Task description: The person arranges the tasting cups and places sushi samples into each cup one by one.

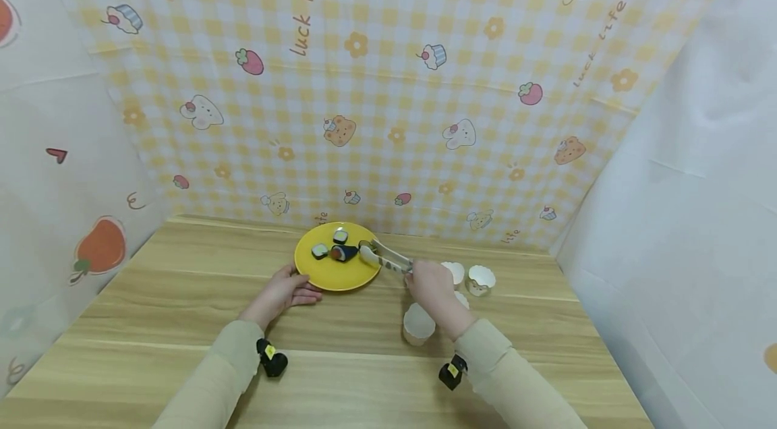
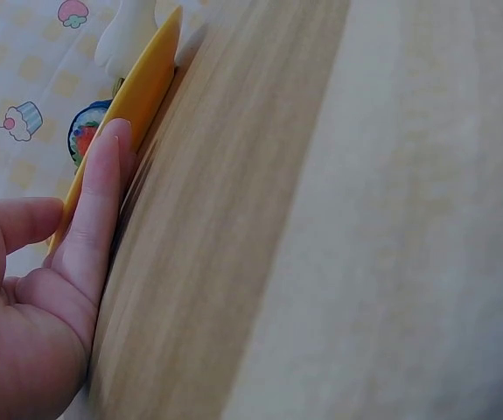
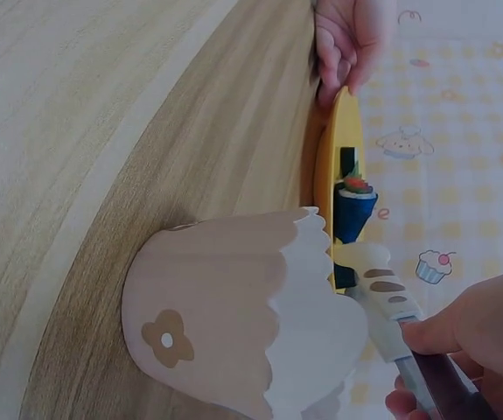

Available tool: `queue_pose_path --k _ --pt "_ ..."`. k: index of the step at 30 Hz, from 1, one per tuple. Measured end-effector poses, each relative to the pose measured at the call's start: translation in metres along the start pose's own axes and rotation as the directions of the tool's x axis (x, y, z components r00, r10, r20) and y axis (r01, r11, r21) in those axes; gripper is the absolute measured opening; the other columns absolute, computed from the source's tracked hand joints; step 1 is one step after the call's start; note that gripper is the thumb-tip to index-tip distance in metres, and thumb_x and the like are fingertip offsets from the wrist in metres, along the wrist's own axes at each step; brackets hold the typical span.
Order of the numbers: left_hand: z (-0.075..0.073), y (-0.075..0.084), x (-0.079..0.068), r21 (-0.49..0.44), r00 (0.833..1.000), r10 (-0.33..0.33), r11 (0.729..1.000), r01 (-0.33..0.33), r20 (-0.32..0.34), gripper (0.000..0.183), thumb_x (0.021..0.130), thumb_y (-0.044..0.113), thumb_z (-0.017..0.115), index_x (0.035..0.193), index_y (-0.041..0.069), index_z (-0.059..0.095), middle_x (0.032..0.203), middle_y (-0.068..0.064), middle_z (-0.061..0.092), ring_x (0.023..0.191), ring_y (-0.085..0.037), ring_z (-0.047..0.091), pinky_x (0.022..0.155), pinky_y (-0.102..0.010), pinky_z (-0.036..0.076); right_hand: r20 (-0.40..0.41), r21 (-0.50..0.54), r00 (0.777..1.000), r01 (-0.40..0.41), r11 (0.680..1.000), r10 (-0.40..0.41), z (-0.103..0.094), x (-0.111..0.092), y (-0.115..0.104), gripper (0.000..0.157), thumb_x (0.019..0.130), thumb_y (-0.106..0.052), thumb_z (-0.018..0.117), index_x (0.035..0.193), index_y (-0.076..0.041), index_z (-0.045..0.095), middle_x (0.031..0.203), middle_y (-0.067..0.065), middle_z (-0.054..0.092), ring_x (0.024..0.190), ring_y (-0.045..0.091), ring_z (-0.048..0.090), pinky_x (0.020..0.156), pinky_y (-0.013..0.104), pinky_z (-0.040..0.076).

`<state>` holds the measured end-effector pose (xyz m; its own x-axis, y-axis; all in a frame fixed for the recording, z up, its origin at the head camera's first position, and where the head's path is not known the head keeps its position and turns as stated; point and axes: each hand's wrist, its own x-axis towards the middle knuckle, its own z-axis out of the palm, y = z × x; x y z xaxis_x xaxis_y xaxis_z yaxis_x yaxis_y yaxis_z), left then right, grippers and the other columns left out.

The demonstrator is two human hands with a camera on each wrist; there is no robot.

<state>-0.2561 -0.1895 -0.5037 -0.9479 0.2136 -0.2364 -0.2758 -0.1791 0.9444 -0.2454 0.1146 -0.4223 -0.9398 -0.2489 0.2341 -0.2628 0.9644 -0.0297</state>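
A yellow plate point(image 1: 340, 279) lies at the back of the table. My left hand point(image 1: 287, 291) holds its near left rim, thumb over the edge and fingers along the underside in the left wrist view. On the plate are two small sushi rolls point(image 1: 340, 237) and a dark cone-shaped hand roll point(image 1: 344, 253). My right hand point(image 1: 432, 286) grips a pair of tongs point(image 3: 387, 302) with pale, brown-spotted tips. The tips reach over the plate's right side, around a small dark-sided piece point(image 3: 345, 276) mostly hidden by them.
Several scallop-rimmed cups stand around my right hand: a near cup point(image 1: 419, 325), a right cup point(image 1: 481, 280) and others partly hidden behind the hand. The near cup point(image 3: 225, 306) fills much of the right wrist view. A checked cloth point(image 1: 388, 92) hangs behind the table point(image 1: 340, 375).
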Motion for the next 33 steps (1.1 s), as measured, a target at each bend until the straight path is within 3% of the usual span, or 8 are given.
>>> queue_pose_path --k 19,33 --pt "-0.0005 -0.0003 0.0002 -0.014 1.000 -0.008 1.000 0.008 -0.006 0.053 0.103 0.003 0.033 0.147 -0.008 0.006 0.087 -0.019 0.067 0.078 -0.027 0.069 0.071 -0.036 0.059 0.060 0.047 0.998 0.009 0.999 -0.012 0.0029 0.0032 -0.0014 0.024 0.086 -0.020 0.071 0.071 -0.009 0.056 0.058 0.001 0.048 0.048 0.016 0.047 0.037 0.034 0.043" --pt "-0.0017 -0.0028 0.0017 -0.020 1.000 0.001 1.000 -0.001 -0.002 0.057 0.103 0.003 0.035 0.148 -0.008 0.003 0.087 -0.020 0.066 0.077 -0.028 0.069 0.071 -0.037 0.059 0.051 0.001 0.998 0.024 1.000 -0.024 0.0068 0.0031 -0.0022 0.026 0.087 -0.021 0.069 0.070 -0.010 0.054 0.057 0.001 0.046 0.047 0.016 0.045 0.036 0.033 0.042"
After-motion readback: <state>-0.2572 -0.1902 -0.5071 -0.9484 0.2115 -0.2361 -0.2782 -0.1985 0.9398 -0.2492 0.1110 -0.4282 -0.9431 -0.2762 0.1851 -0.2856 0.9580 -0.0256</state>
